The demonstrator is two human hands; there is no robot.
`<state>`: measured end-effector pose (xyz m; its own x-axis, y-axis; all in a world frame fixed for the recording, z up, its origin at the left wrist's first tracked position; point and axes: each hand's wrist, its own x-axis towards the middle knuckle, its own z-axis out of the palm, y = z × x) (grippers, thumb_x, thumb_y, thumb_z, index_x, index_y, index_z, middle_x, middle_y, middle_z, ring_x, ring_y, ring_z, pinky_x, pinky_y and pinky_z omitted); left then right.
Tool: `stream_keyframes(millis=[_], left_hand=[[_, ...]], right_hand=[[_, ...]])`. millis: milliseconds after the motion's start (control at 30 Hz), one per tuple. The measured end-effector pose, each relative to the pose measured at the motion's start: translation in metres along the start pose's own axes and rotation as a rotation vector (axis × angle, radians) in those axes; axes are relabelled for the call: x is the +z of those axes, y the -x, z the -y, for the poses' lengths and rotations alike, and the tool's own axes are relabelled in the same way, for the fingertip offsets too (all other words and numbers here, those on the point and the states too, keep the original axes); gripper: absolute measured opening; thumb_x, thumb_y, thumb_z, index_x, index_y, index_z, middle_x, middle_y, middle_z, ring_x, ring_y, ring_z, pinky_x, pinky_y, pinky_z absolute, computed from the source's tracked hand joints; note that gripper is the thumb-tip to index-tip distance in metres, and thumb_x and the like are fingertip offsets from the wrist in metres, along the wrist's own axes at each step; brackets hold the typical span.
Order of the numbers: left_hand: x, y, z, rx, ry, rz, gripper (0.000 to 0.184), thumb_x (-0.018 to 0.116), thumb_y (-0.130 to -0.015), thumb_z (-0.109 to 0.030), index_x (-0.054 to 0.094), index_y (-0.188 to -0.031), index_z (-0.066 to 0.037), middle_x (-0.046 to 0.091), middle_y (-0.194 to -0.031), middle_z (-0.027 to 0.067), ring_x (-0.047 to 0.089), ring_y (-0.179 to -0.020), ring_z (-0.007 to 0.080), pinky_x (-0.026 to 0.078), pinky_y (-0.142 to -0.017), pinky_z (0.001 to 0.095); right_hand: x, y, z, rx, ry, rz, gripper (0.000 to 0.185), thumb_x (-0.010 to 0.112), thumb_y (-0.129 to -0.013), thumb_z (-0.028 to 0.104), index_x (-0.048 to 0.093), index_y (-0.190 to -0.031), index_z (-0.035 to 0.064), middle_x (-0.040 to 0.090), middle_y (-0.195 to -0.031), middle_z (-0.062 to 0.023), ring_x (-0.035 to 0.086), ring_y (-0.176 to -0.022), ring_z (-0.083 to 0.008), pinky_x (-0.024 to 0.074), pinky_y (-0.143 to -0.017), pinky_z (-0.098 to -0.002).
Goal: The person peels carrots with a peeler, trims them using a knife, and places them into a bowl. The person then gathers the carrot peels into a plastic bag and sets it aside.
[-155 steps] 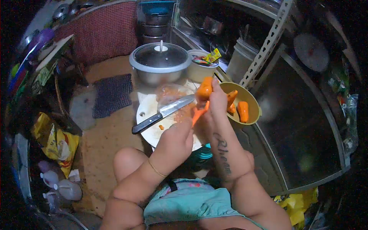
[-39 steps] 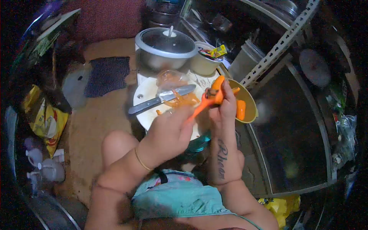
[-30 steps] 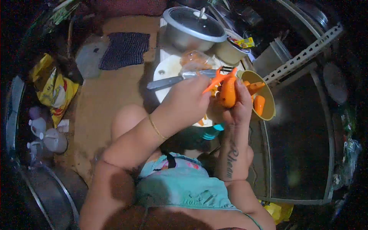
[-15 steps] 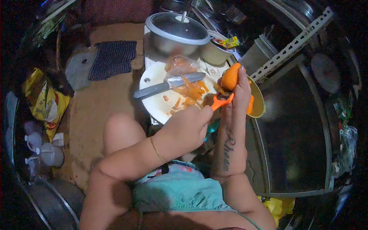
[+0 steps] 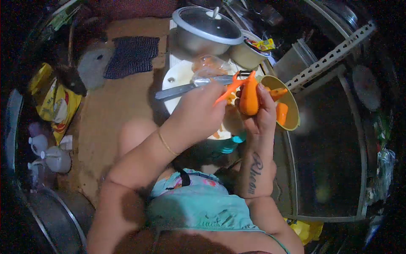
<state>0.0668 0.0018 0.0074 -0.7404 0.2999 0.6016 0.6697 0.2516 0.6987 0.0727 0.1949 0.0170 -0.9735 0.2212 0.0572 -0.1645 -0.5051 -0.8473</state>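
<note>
My left hand (image 5: 205, 101) is closed around the handle of an orange peeler (image 5: 229, 89). The peeler's blade end is at the narrow upper tip of a carrot (image 5: 250, 100). That carrot is held fat end down by my right hand (image 5: 265, 106), with the fingers wrapped behind it. Beneath both hands lies a white cutting board (image 5: 172, 73), partly hidden by my left hand. Across it rests a knife (image 5: 173, 91), with a clear plastic bag (image 5: 211, 65) holding orange bits beside the blade. Orange peelings on the board are mostly covered by my hands.
Right of my right hand, a yellow bowl (image 5: 294, 114) contains carrot pieces (image 5: 282, 113). Behind the board are a lidded pot (image 5: 198, 42) and a cream container (image 5: 245, 58) with packets. A perforated metal bar (image 5: 330, 59) slants at right. Yellow bag (image 5: 61, 101) and jugs (image 5: 57, 160) stand left.
The peeler has moved up from the carrot's lower end to its upper tip. The carrot has turned, its fat end now pointing down. The whole view has shifted slightly.
</note>
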Motion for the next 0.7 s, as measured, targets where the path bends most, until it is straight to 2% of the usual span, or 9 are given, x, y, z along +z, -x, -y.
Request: stream_keyframes(millis=[167, 233, 433, 533, 667, 700], left_hand=[[0.005, 0.003, -0.004, 0.042, 0.003, 0.052, 0.010, 0.057, -0.086, -0.011, 0.056, -0.091, -0.002, 0.060, -0.080, 0.0217, 0.061, -0.078, 0.0428, 0.048, -0.068, 0.0490], [0.011, 0.009, -0.009, 0.055, 0.005, 0.087, 0.009, 0.056, -0.086, -0.010, 0.053, -0.088, -0.002, 0.058, -0.079, 0.0222, 0.060, -0.076, 0.0432, 0.047, -0.067, 0.0504], [0.028, 0.024, -0.027, 0.071, -0.015, 0.130, 0.012, 0.055, -0.083, -0.005, 0.049, -0.094, -0.001, 0.056, -0.076, 0.0235, 0.058, -0.075, 0.0451, 0.047, -0.066, 0.0533], [0.029, 0.023, -0.026, 0.102, -0.036, 0.119, 0.014, 0.053, -0.084, -0.006, 0.049, -0.096, 0.000, 0.056, -0.077, 0.0244, 0.059, -0.072, 0.0442, 0.048, -0.063, 0.0519], [0.031, 0.029, -0.026, 0.119, -0.023, 0.200, 0.014, 0.054, -0.086, -0.008, 0.049, -0.096, 0.000, 0.056, -0.077, 0.0240, 0.059, -0.072, 0.0432, 0.048, -0.062, 0.0509], [0.029, 0.028, -0.026, 0.084, -0.006, 0.210, 0.013, 0.054, -0.086, -0.008, 0.049, -0.095, 0.000, 0.057, -0.078, 0.0239, 0.059, -0.073, 0.0439, 0.048, -0.063, 0.0518]], right_hand=[[0.002, -0.002, -0.001, -0.078, 0.083, -0.017, 0.020, 0.057, -0.095, 0.021, 0.062, -0.099, 0.0021, 0.064, -0.089, -0.0082, 0.064, -0.078, -0.0188, 0.0542, -0.073, -0.0331], [-0.009, -0.013, 0.002, -0.123, 0.118, -0.056, 0.022, 0.057, -0.096, 0.023, 0.061, -0.104, 0.0031, 0.066, -0.091, -0.0085, 0.066, -0.080, -0.0202, 0.0564, -0.072, -0.0359], [-0.013, -0.033, 0.012, -0.158, -0.008, -0.096, 0.025, 0.057, -0.098, 0.028, 0.061, -0.105, 0.0047, 0.066, -0.086, -0.0081, 0.066, -0.073, -0.0220, 0.0557, -0.062, -0.0387], [-0.007, -0.035, 0.009, -0.148, -0.015, -0.152, 0.025, 0.057, -0.097, 0.029, 0.060, -0.105, 0.0054, 0.066, -0.085, -0.0082, 0.065, -0.072, -0.0219, 0.0554, -0.061, -0.0393], [0.005, -0.032, 0.010, -0.179, 0.187, -0.365, 0.030, 0.054, -0.098, 0.037, 0.060, -0.102, 0.0077, 0.061, -0.084, -0.0053, 0.061, -0.068, -0.0186, 0.0507, -0.057, -0.0324], [-0.001, -0.037, 0.008, -0.198, 0.157, -0.326, 0.035, 0.055, -0.097, 0.041, 0.059, -0.104, 0.0071, 0.061, -0.085, -0.0059, 0.061, -0.067, -0.0192, 0.0510, -0.057, -0.0328]])
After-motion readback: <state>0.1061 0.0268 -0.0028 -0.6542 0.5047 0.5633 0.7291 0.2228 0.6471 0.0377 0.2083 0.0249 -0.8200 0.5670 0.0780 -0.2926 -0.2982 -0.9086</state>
